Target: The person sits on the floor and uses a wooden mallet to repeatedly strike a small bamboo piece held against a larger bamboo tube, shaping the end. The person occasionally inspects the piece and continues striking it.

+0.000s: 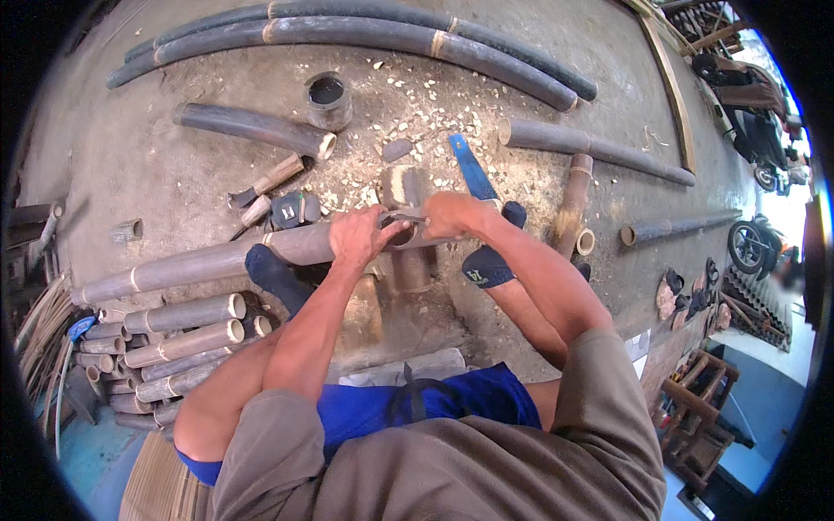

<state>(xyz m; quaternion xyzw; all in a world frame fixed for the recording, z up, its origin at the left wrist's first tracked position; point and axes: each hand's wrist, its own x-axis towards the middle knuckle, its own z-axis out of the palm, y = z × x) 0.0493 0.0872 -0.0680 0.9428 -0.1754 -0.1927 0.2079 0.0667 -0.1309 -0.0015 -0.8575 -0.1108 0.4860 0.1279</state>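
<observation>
While the left hand (356, 234) is resting, fingers partly spread, on the long grey-brown bamboo pole (195, 265) lying crosswise before the person, the right hand (454, 215) is curling closed around a thin grey tool (405, 214); pale lettering is marking a dark fabric sock (488, 271).

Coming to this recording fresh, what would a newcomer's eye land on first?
Probably the bright blue saw blade just beyond the right grip, amid scattered pale chips. Next, the bamboo pole reaching from the left to the centre, where the left grip rests. Two long dark poles spanning the top and the cut bamboo pieces stacked at lower left also stand out.
</observation>
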